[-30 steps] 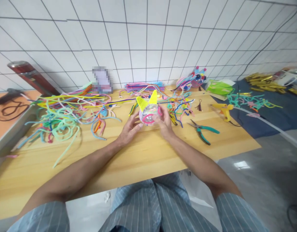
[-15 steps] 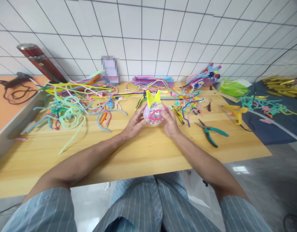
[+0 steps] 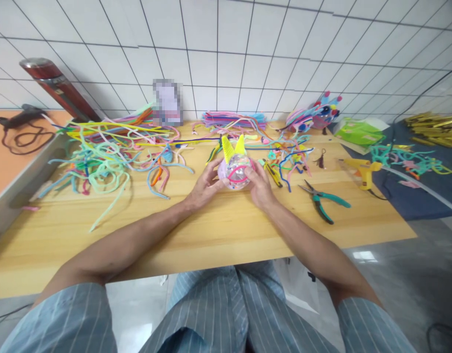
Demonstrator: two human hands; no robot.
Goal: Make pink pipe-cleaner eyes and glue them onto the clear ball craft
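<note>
Between my two hands, over the middle of the wooden table [image 3: 226, 230], is a clear shiny ball [image 3: 237, 177] with a pink pipe cleaner curved across its front. Two pointed yellow ears [image 3: 233, 147] stand up from its top. My left hand [image 3: 208, 184] grips the ball's left side, where a pale purple patch shows. On the right side my right hand [image 3: 260, 184] is closed, its thumb lying on the pink line. The ball's underside and back are hidden from view.
Loose pipe cleaners [image 3: 108, 166] heap on the left, with a red flask [image 3: 60, 90] behind. Open pliers [image 3: 323, 201] and a yellow glue gun [image 3: 363, 171] lie on the right. A bundle of pipe cleaners [image 3: 233, 119] and a finished-looking colourful figure [image 3: 325, 113] are by the wall.
The view has shifted slightly. Both hands keep their hold on the ball, which stays in nearly the same place and pose.
</note>
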